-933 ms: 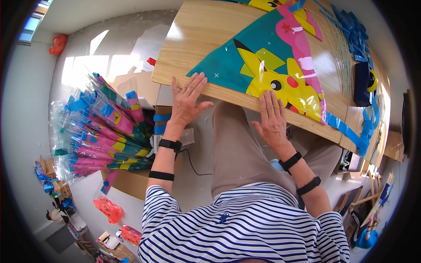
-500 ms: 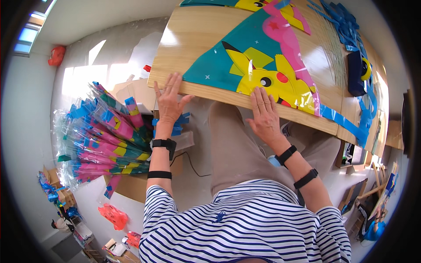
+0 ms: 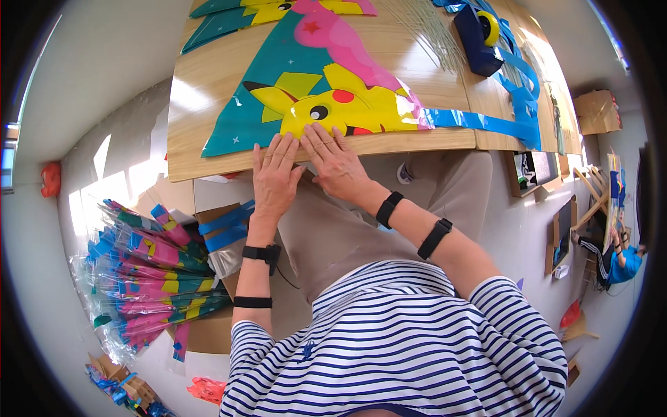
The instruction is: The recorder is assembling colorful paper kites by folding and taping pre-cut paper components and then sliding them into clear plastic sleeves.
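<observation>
A flat triangular kite [image 3: 306, 90], teal and pink with a yellow cartoon figure, lies along the near edge of the wooden table. A blue ribbon tail [image 3: 479, 121] runs to the right from its right corner. My left hand [image 3: 276, 177] rests with outstretched fingers at the kite's near edge, its fingertips on the yellow print. Beside it, almost touching, my right hand [image 3: 338, 167] presses flat on the same edge, fingers extended. Neither hand grips anything. Farther back on the table are more kite sheets [image 3: 222, 26] of the same print.
A navy tape dispenser [image 3: 479, 43] with yellow tape stands on the table [image 3: 191, 128], amid blue ribbons and thin pale rods [image 3: 434, 31]. Many bagged folded kites [image 3: 160, 271] fill a carton at lower left. Another person [image 3: 622, 264] is at far right.
My left hand has moved right from the table's edge onto the kite's edge, close to my right hand. The view has shifted, showing more of the room on the right.
</observation>
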